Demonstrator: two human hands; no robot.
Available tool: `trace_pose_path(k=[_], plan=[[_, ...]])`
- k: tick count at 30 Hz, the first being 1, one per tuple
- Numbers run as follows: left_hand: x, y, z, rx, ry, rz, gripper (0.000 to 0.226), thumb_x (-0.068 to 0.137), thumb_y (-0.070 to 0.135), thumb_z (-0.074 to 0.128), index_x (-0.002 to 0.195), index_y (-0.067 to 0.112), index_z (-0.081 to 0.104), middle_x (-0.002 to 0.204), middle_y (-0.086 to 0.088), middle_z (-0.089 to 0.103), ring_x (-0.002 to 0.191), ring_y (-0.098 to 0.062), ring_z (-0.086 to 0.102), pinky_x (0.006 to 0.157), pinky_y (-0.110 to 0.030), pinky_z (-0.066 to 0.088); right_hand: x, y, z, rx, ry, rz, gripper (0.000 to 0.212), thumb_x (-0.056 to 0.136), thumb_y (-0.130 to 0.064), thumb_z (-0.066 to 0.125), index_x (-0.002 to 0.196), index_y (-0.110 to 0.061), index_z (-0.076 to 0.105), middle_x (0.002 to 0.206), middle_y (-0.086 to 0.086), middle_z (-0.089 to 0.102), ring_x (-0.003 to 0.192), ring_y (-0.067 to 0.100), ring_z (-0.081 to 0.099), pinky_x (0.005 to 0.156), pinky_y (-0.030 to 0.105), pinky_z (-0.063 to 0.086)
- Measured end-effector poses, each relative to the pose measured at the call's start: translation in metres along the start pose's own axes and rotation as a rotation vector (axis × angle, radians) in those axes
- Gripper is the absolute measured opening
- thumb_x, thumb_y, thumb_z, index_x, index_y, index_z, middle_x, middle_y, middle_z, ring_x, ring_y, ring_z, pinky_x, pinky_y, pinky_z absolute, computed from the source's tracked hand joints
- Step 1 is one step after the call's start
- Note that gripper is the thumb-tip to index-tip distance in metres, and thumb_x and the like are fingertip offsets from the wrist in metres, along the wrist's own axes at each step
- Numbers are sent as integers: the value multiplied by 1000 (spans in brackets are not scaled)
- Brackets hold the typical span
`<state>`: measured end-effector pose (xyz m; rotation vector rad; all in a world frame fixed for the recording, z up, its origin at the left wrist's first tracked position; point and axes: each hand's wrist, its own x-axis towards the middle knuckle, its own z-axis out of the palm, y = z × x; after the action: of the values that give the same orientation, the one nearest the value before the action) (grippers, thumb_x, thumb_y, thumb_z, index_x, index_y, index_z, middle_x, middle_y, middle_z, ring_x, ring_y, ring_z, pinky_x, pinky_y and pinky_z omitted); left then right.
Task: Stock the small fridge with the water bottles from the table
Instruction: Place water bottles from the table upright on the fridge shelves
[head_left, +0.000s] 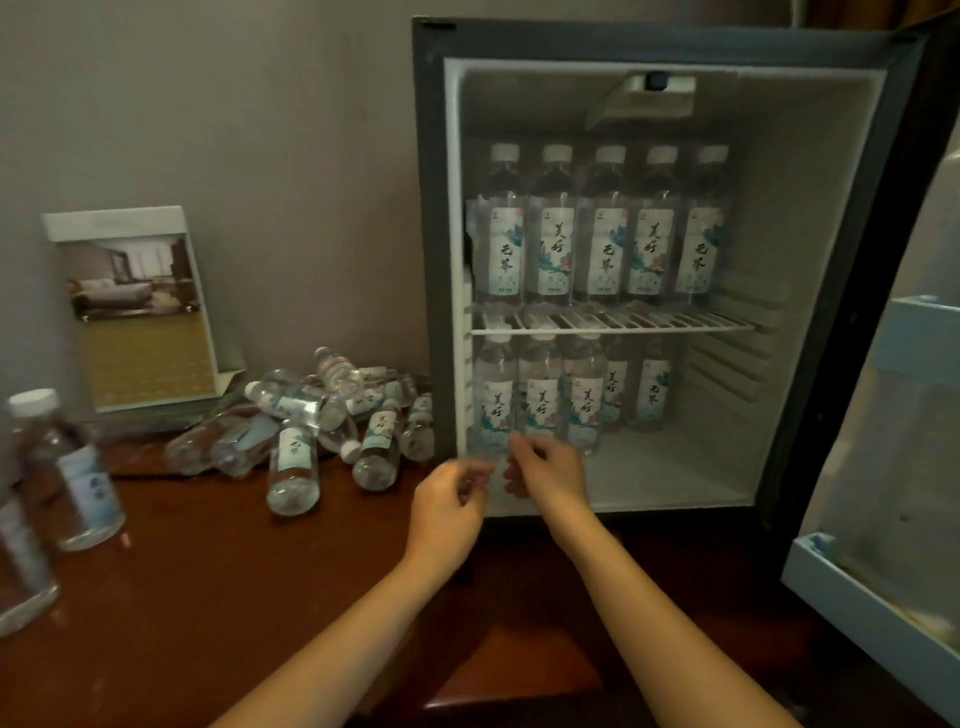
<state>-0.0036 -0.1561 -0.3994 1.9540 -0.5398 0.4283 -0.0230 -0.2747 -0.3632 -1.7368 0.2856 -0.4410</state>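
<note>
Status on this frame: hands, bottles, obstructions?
Left hand, right hand at fridge lower front, grip unclear. Five bottles on upper shelf; pile waits on table. Door open, nothing blocking.

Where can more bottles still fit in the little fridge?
The white floor of the small black fridge is bare on the right, between the lower clear water bottles and the right wall. The upper wire shelf has only a narrow gap at its right end; its row of five bottles crowds the rest.

Single head view, wide-angle, facing forward and down, close before open fridge (429, 218); surface (208, 582) stretching left below
</note>
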Motion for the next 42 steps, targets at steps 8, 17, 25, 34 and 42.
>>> trace_pose_path(k=[8, 17, 25, 34, 42], plan=[[-32, -51, -124, 124, 429, -97, 24, 81, -8, 55, 95, 9, 65, 89, -1, 61, 84, -18, 61, 75, -24, 44, -48, -18, 88, 11, -376, -91, 31, 95, -22, 51, 66, -13, 57, 60, 4, 60, 51, 16, 57, 47, 20, 42], [-66, -96, -262, 264, 915, -351, 61, 74, -4, 66, 128, 8, 39, 132, -16, 35, 119, -30, 42, 99, -42, 43, -76, -16, 217, -89, -681, -20, 31, 97, -22, 48, 68, -14, 55, 60, 1, 58, 45, 9, 52, 46, 21, 39], [-60, -147, -319, 111, 622, -663, 84, 67, 27, 82, 133, 9, 35, 134, -12, 48, 123, -30, 48, 100, -44, 44, -105, -25, 289, -112, -812, -32, 16, 94, -20, 52, 79, -20, 59, 77, 0, 62, 59, 12, 57, 57, 27, 45], [-72, -144, -330, -252, 217, -611, 54, 74, 7, 74, 121, 10, 47, 115, -7, 62, 98, -18, 64, 78, -31, 54, -102, -25, 295, -120, -866, -85, 67, 82, -4, 66, 139, -23, 37, 125, 3, 51, 112, 15, 51, 87, 25, 48], [-77, -132, -308, -489, -108, -586, 40, 86, 4, 61, 123, 17, 52, 122, -4, 62, 110, -18, 63, 90, -30, 53, -99, -17, 286, 32, -921, -89, 64, 75, 11, 67, 128, -16, 42, 115, 2, 60, 110, 18, 59, 86, 24, 51]])
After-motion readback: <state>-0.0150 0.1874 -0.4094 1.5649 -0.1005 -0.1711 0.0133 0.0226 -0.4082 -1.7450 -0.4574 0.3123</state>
